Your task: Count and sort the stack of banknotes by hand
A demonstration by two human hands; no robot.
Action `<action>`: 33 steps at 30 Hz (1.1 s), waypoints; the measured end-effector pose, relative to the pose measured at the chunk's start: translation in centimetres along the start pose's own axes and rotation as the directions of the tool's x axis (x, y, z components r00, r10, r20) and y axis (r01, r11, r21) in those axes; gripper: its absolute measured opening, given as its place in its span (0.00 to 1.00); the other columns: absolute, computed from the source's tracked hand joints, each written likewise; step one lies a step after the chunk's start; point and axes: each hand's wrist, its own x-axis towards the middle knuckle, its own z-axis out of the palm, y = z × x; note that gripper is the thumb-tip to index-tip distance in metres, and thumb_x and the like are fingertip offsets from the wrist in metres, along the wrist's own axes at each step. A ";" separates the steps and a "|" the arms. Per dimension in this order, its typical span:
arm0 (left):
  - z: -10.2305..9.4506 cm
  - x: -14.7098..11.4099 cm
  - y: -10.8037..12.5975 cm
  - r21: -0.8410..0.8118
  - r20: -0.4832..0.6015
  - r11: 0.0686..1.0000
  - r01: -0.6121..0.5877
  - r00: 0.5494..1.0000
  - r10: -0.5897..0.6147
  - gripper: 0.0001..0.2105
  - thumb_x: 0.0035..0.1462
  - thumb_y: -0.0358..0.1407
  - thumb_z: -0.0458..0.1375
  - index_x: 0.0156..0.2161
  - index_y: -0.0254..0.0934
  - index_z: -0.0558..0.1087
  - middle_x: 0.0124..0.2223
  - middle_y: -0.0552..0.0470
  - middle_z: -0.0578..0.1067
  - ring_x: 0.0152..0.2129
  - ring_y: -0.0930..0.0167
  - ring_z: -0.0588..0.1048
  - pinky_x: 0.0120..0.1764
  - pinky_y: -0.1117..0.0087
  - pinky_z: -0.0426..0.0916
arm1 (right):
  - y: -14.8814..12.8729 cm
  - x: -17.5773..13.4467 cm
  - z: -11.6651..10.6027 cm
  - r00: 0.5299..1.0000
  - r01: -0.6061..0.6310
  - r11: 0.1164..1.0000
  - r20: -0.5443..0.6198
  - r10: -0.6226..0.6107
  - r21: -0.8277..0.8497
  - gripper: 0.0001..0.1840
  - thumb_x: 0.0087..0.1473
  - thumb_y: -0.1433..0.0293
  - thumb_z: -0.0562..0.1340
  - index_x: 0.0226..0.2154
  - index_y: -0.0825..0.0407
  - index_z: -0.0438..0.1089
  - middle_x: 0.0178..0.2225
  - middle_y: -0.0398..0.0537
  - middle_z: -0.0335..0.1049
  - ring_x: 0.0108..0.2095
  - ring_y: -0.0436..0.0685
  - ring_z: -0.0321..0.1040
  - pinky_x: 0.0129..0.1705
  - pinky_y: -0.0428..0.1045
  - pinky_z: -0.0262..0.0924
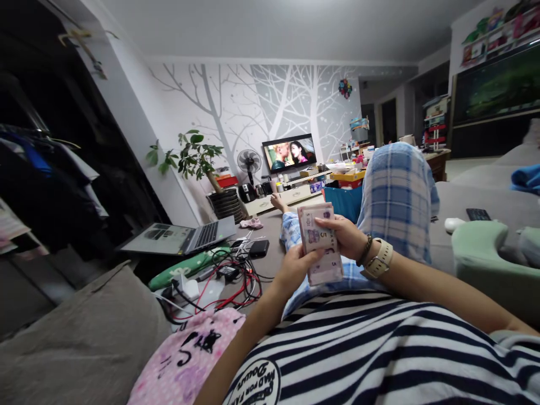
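A stack of banknotes (319, 230), the top one marked with a 5, is held upright above my lap. Its lower left side is gripped by my left hand (295, 267), the thumb lying across the front. Higher up, my right hand (343, 232) pinches the right edge, its thumb on the face of the top note. The fingers behind the stack are hidden. A pale watch (379, 259) and a dark bracelet are on my right wrist. Below the notes are blue plaid trousers (394, 191) and a striped shirt (379, 349).
To the left lie an open laptop (185, 236), tangled cables (236, 281), a black box-shaped device (259, 248) and a pink patterned cloth (189, 354). A green cushion (485, 253) and a remote (478, 214) are on the right. Across the room stands a lit television (289, 153).
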 end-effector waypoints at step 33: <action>0.1 0.6 -0.5 -0.663 0.039 0.746 0.061 0.998 -0.047 0.23 0.50 0.38 0.60 0.50 0.29 0.77 0.49 0.37 0.81 0.50 0.53 0.77 0.52 0.51 0.72 | 3.0 -2.6 -0.8 0.985 -0.166 0.982 -0.058 0.162 -0.086 0.24 0.30 0.72 0.78 0.33 0.52 0.71 0.29 0.41 0.78 0.28 0.53 0.74 0.35 0.48 0.66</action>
